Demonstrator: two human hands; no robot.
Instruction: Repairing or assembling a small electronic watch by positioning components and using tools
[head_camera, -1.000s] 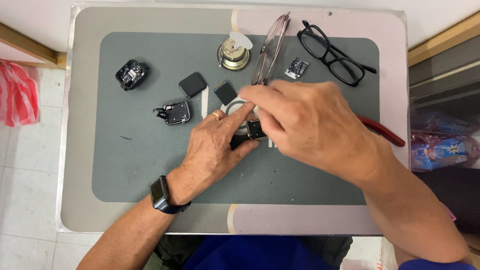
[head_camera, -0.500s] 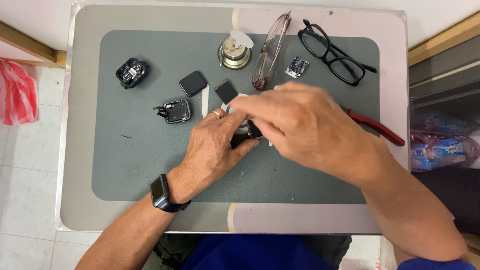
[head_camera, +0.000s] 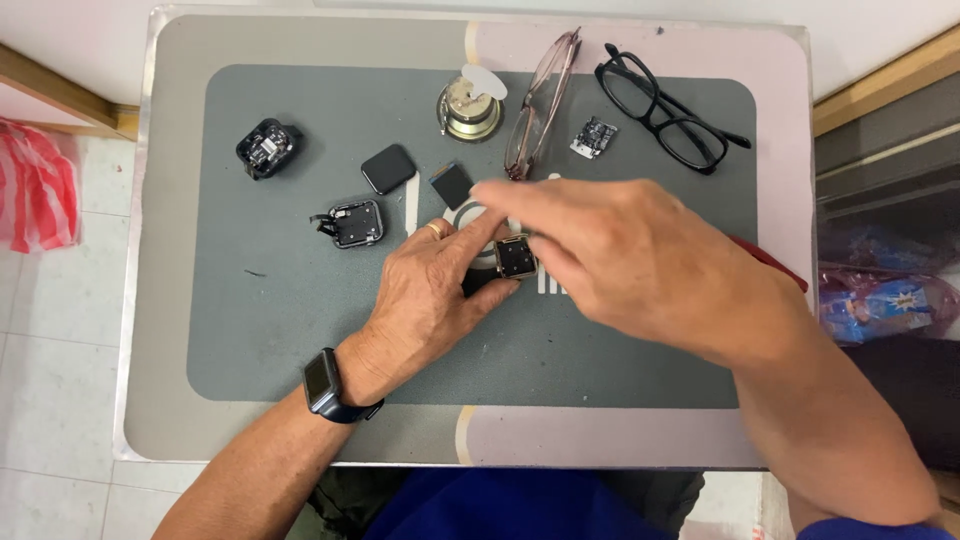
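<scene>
My left hand (head_camera: 430, 290) pinches a small square watch case (head_camera: 516, 258) between thumb and fingertips, a grip closed snugly on its left edge, with the case's dark face turned up above the middle of the grey mat (head_camera: 300, 330). My right hand (head_camera: 640, 260) reaches in from the right and hovers over the case's right side, fingers loosely curled; it is blurred, and I cannot tell whether its grip touches the case or holds anything. A smartwatch (head_camera: 322, 384) sits on my left wrist.

Farther out on the mat I count one opened watch body (head_camera: 355, 222) with a loose ribbon just left of my left hand, one black square module (head_camera: 388, 168) beyond it, one smaller dark chip (head_camera: 451, 184) to its right, and one black part (head_camera: 266, 147) at the far left. There is one round brass-coloured piece (head_camera: 468, 113) at the far side and one tiny circuit board (head_camera: 592, 137). Two pairs of glasses lie far: a pink-framed pair (head_camera: 540, 100) and a black-framed pair (head_camera: 665, 110). A red tool handle (head_camera: 770, 262) pokes out behind my right wrist. The tabletop (head_camera: 160, 300) carries it all.
</scene>
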